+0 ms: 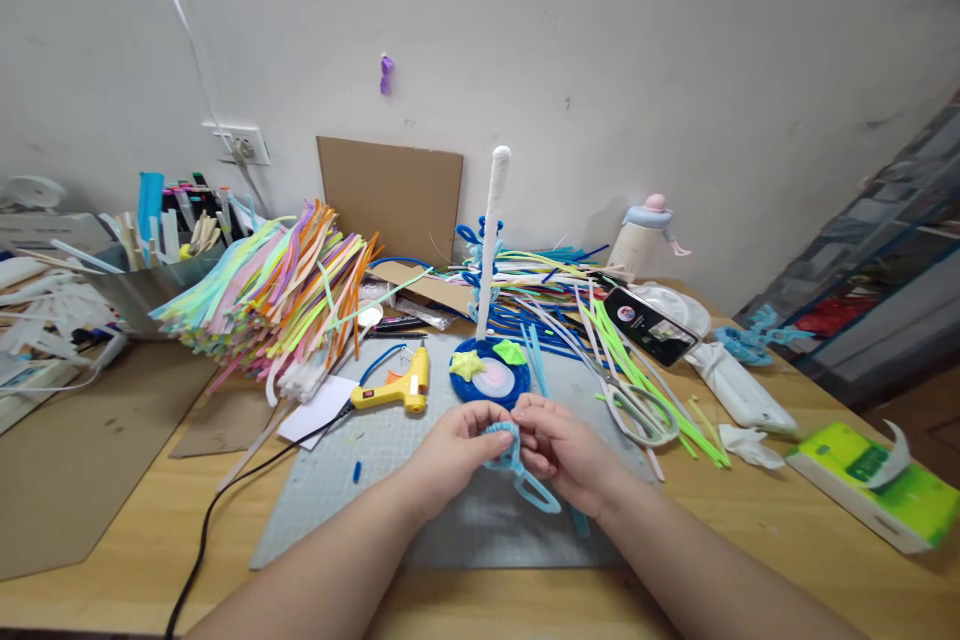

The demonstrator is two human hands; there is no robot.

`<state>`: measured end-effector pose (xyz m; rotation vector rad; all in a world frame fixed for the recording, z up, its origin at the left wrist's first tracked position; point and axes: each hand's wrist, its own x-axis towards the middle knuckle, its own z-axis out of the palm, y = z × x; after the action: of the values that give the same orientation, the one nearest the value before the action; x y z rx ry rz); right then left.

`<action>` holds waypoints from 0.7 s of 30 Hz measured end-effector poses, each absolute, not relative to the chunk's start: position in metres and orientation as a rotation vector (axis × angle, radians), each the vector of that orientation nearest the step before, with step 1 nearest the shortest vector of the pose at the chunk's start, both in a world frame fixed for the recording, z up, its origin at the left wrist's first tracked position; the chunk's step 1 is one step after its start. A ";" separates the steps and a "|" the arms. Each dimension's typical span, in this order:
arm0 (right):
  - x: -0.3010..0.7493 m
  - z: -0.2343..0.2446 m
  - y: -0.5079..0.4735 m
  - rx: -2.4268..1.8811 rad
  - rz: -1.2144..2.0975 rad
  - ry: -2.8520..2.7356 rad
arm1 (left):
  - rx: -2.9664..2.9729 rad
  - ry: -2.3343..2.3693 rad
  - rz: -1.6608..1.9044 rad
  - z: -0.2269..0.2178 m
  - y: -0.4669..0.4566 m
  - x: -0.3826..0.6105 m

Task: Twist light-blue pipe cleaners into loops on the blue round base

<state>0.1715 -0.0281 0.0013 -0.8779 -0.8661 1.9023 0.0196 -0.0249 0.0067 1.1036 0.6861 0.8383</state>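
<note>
Close together above the grey cutting mat (337, 520), my left hand (465, 450) and my right hand (562, 445) both pinch a light-blue pipe cleaner (536, 492). Part of it is coiled at my left fingers, and a long loop hangs down between the hands. Just beyond my fingers lies a round blue base (469, 390) with a pale pink and white centre, a yellow star (468, 365) and a green star (511, 352). Behind it a white fuzzy stem (491, 240) stands upright, with blue loops around its lower part.
Left of the base rests a yellow glue gun (397, 390), its black cord running to the front edge. A big bundle of coloured pipe cleaners (285, 290) leans at left. Scissors (637, 410), a phone (649, 325) and a green tissue pack (877, 485) lie on the right.
</note>
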 end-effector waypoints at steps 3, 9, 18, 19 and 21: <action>0.171 0.002 -0.029 -0.870 1.875 -0.850 | 0.985 0.609 0.827 0.004 -0.026 0.019; 0.169 0.006 -0.031 -0.916 1.807 -0.840 | 0.810 0.525 0.788 0.002 -0.026 0.019; 0.167 0.002 -0.030 -0.951 1.716 -0.876 | 0.760 0.526 0.832 0.002 -0.026 0.023; 0.167 0.001 -0.030 -0.954 1.681 -0.894 | 0.756 0.529 0.834 0.003 -0.026 0.023; 0.167 0.000 -0.030 -0.968 1.584 -0.948 | 0.742 0.531 0.828 0.004 -0.025 0.022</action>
<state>0.1670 -0.0298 -0.0003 -0.9681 -0.9485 1.5842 0.0218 -0.0254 0.0045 0.7418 0.5315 0.8276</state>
